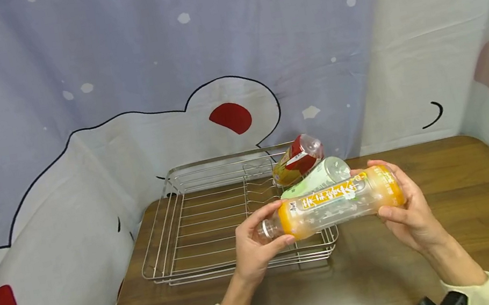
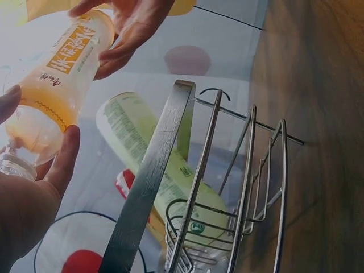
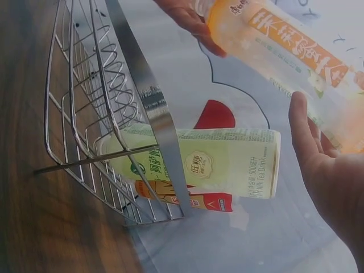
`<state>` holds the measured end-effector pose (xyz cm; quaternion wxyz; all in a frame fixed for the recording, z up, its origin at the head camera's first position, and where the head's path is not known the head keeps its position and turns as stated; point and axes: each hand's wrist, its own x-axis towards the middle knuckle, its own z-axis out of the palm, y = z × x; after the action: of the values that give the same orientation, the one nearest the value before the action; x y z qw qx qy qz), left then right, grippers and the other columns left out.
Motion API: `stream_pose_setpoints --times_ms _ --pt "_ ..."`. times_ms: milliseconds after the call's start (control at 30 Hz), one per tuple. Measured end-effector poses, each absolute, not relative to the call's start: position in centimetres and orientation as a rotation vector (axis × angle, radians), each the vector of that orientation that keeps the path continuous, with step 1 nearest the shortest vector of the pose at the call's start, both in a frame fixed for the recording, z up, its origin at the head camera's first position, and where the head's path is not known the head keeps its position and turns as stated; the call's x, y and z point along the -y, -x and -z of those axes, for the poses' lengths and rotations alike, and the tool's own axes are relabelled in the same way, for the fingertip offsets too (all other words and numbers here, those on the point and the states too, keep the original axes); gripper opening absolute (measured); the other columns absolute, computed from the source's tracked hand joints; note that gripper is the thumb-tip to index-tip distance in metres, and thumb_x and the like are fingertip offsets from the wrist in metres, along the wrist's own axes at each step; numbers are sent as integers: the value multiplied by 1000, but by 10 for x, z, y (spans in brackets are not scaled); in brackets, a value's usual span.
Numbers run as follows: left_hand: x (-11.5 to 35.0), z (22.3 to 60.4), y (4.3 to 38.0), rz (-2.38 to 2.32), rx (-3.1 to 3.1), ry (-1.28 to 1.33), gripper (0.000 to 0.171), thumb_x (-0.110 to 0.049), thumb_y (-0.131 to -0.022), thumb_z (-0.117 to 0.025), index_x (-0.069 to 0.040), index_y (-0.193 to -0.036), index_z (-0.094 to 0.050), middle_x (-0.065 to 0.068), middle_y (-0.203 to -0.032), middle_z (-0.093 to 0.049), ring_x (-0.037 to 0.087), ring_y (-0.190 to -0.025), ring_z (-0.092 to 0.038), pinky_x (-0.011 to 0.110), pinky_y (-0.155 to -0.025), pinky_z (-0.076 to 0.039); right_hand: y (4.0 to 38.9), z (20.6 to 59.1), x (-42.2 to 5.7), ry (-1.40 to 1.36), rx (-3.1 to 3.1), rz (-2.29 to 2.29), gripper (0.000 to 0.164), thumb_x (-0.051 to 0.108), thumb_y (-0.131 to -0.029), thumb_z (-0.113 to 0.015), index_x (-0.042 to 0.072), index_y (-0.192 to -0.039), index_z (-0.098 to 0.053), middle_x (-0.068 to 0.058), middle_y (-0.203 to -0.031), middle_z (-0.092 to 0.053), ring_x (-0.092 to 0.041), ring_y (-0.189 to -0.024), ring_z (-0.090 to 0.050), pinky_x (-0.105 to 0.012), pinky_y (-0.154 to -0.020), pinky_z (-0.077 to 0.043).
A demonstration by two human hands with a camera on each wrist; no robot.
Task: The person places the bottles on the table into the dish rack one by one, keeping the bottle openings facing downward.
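Observation:
An empty clear plastic bottle [image 1: 337, 204] with an orange and white label is held nearly level between both hands, over the front right of a wire rack. Its neck end is gripped by my left hand [image 1: 255, 243], thumb below and fingers above. My right hand [image 1: 409, 208] holds the base end, with the thumb on the near side. Behind it, a pale green milk tea bottle [image 3: 227, 162] leans in the rack, its lower end among the wires. A bottle with a red and yellow label [image 1: 297, 159] leans beside that one, farther back.
The metal wire rack [image 1: 222, 273] stands on a brown wooden table [image 1: 453, 192], with a raised flat metal rim [image 2: 149, 176] and wavy divider wires. A patterned curtain [image 1: 132, 47] hangs behind the table and along its sides.

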<state>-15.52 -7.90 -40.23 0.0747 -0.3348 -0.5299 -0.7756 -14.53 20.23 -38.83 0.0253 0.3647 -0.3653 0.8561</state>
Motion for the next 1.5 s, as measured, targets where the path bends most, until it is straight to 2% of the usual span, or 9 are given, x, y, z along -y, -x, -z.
stream_pose_setpoints --times_ms 133,267,367,500,733,867,1067,1300,1500 --pt "80 403 157 2320 1583 1020 60 -5 -78 -84 22 -122 -53 10 -123 -65 18 -100 -63 29 -78 -57 145 386 -202 -1098 1117 -2649 64 -24 -83 -47 -7 -144 -33 -27 -138 -49 -30 -115 -57 -36 -92 -52" --pt "84 400 159 2306 1605 1060 62 -6 -79 -83 20 -126 -51 13 -128 -63 20 -108 -61 32 -84 -56 147 384 -203 -1105 1111 -2641 64 -26 -82 -44 -8 -143 -34 -26 -135 -50 -31 -114 -57 -35 -91 -53" --pt "90 397 161 2286 1621 1084 70 -11 -80 -84 21 -129 -47 22 -133 -57 26 -118 -58 35 -92 -52 147 382 -204 -1087 1106 -2639 63 -26 -83 -44 -9 -143 -35 -26 -135 -51 -31 -116 -57 -35 -91 -53" --pt "103 393 163 2263 1644 1054 76 -14 -80 -84 19 -134 -43 30 -137 -51 35 -123 -55 38 -95 -51 147 380 -207 -1042 1111 -2643 62 -25 -84 -46 -8 -142 -35 -25 -134 -51 -31 -114 -58 -35 -88 -54" --pt "141 386 166 2192 1638 999 73 -4 -80 -81 19 -136 -41 31 -139 -48 43 -125 -50 48 -96 -49 147 375 -219 -1030 1148 -2608 62 -28 -84 -43 -9 -142 -36 -25 -133 -51 -29 -109 -60 -33 -87 -55" --pt "176 385 168 2110 1575 989 69 11 -79 -75 22 -136 -37 31 -139 -48 40 -125 -51 46 -96 -49 145 373 -224 -966 1273 -2561 64 -30 -82 -46 -8 -142 -38 -20 -131 -53 -25 -106 -61 -31 -85 -55" --pt "230 388 164 1995 1539 869 64 32 -76 -62 25 -134 -37 24 -136 -54 37 -123 -52 36 -96 -50 142 372 -227 -907 1514 -2433 70 -34 -78 -50 -5 -142 -40 -14 -135 -51 -20 -109 -58 -26 -85 -54" --pt "275 405 156 1784 1688 515 64 35 -72 -60 19 -133 -47 7 -129 -62 21 -120 -55 25 -97 -45 141 367 -224 -914 1694 -2308 76 -37 -74 -55 -7 -142 -39 -12 -134 -52 -18 -111 -59 -28 -84 -55" --pt "294 421 151 1658 1848 266 66 31 -73 -64 17 -135 -48 -4 -125 -62 10 -117 -55 21 -94 -43 138 361 -218 -810 1859 -2151 79 -35 -69 -62 -5 -140 -44 -11 -129 -55 -17 -106 -61 -26 -78 -56"
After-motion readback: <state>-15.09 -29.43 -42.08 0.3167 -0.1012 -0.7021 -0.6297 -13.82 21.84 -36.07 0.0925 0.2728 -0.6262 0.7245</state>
